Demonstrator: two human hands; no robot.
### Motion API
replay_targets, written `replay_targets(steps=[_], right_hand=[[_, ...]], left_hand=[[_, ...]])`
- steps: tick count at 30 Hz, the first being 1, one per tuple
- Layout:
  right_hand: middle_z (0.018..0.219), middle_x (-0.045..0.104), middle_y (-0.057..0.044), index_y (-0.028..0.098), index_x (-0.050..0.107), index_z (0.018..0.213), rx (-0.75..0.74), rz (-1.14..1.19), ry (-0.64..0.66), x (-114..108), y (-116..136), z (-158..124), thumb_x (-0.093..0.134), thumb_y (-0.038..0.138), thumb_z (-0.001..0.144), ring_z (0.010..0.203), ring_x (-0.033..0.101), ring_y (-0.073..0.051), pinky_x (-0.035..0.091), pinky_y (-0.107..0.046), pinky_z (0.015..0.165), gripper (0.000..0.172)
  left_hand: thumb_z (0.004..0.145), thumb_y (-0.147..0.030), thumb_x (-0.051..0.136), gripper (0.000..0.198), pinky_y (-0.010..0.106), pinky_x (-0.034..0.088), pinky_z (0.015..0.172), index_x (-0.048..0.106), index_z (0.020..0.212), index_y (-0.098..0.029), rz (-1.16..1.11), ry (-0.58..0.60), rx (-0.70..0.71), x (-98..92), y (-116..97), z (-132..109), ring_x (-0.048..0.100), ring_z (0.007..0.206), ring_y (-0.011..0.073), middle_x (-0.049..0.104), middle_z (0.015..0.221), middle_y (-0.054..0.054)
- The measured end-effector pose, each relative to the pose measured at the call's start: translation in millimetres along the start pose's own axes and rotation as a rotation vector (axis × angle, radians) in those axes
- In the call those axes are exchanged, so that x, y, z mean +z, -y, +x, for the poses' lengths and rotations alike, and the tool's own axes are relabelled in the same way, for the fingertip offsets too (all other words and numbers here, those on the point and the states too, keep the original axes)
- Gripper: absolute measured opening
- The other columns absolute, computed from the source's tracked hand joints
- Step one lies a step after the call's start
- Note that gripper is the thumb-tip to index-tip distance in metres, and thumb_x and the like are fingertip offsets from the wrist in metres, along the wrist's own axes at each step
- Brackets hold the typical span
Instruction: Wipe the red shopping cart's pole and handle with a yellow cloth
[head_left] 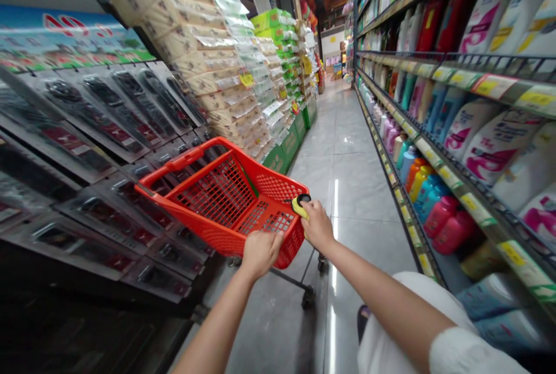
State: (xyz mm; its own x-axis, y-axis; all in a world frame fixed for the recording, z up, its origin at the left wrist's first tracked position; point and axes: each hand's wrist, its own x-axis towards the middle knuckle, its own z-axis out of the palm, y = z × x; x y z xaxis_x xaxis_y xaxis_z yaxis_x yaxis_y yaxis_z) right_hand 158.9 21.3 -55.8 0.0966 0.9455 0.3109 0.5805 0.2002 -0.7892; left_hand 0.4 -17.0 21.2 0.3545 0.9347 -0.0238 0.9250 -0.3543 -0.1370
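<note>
- My left hand (pixel 259 252) grips the near rim of the red basket (pixel 226 203).
- My right hand (pixel 317 224) holds a yellow thing (pixel 299 206) at its right corner.
- The basket stretches away to my front-left.

The basket cart (pixel 226 200) stands in the aisle between hanging packets (pixel 99 125) left and bottle shelves (pixel 460 131) right.

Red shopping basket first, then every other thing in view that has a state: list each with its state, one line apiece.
red shopping basket: on a wheeled frame, tilted in view, nothing visible inside.
left hand: closed on the basket's near rim.
right hand: gripping the near corner, holding a yellow and black object.
shelf bottles: upright, in rows.
stacked packs: piled high on the left.
floor: glossy, reflecting the lights.
</note>
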Motion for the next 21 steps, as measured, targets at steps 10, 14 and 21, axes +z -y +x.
replay_targets(steps=[10,14,21], right_hand=[[0.113,0.057,-0.007,0.023,0.054,0.115,0.274,0.552,-0.227,48,-2,-48,0.050,0.012,0.065,0.108,0.054,-0.022,0.044,-0.035,0.094,0.051],[0.070,0.058,0.000,0.021,0.054,0.086,0.743,0.848,-0.300,47,-20,-15,0.047,0.017,0.061,0.065,0.058,-0.019,0.046,-0.029,0.059,0.026],[0.082,0.063,0.002,0.020,0.056,0.093,0.392,0.942,-0.243,21,-31,62,0.045,0.020,0.062,0.070,0.058,-0.012,0.045,-0.021,0.063,0.032]], left_hand=[[0.099,-0.037,0.006,0.065,0.029,0.035,0.063,0.067,0.087,-0.018,0.091,0.042,0.028,-3.0,-16,18,0.068,0.077,0.0214,0.073,0.078,0.011],[0.099,-0.041,0.004,0.067,0.029,0.036,0.063,0.066,0.085,-0.019,0.065,0.057,0.034,-3.0,-14,17,0.068,0.077,0.0212,0.073,0.079,0.010],[0.098,-0.042,0.004,0.066,0.030,0.037,0.066,0.065,0.089,-0.018,0.068,-0.004,0.110,4.0,-13,18,0.066,0.071,0.0209,0.070,0.070,0.009]])
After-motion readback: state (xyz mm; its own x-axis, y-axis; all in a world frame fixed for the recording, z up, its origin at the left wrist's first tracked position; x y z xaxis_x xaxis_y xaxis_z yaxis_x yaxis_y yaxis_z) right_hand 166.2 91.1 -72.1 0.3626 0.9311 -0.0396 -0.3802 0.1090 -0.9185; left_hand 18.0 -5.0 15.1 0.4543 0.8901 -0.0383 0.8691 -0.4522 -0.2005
